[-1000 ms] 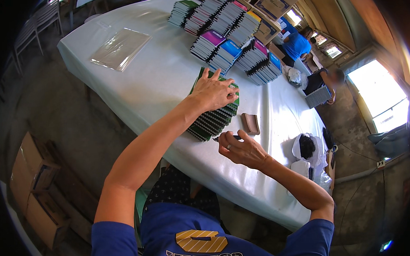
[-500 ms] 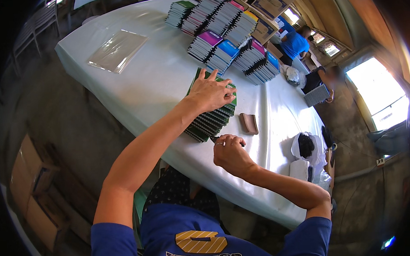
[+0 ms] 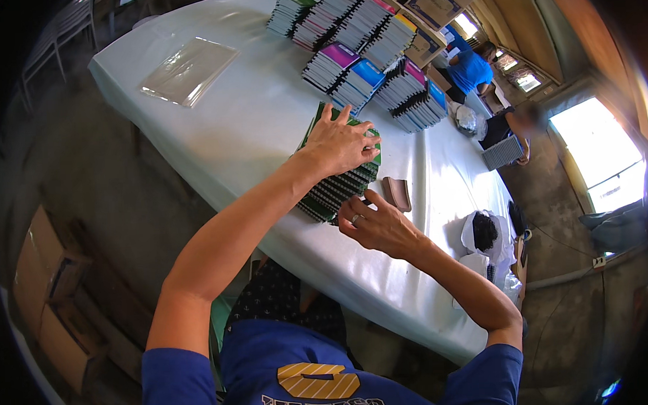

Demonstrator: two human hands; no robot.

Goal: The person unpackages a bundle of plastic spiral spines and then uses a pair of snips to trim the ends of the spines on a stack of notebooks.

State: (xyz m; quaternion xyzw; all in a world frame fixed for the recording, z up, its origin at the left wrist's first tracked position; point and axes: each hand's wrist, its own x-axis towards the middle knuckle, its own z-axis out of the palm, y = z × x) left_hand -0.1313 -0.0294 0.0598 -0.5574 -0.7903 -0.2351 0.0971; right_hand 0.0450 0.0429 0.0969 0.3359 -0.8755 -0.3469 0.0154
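A stack of green spiral-bound notebooks (image 3: 338, 193) lies fanned on the table, its dark coils in rows facing me. My left hand (image 3: 340, 141) rests over its far part, fingers spread across the green covers. At the near right corner of the stack is my right hand (image 3: 371, 221), wearing a ring, with fingers bent and closed. It grips a small dark tool, mostly hidden by the fingers, so its exact kind does not show. Just right of the stack sits a small brown curved piece (image 3: 396, 193), touched by neither hand.
Several piles of spiral notebooks (image 3: 364, 30) with coloured covers stand at the far side. Clear plastic sleeves (image 3: 189, 71) lie far left on the white-covered table (image 3: 214, 135). White bags (image 3: 486, 232) sit at the right edge. Two people work beyond, one holding notebooks (image 3: 503, 153).
My right hand has moved up against the notebooks' near right corner, and the dark tool's tip is now hidden. My left hand stays spread on the stack.
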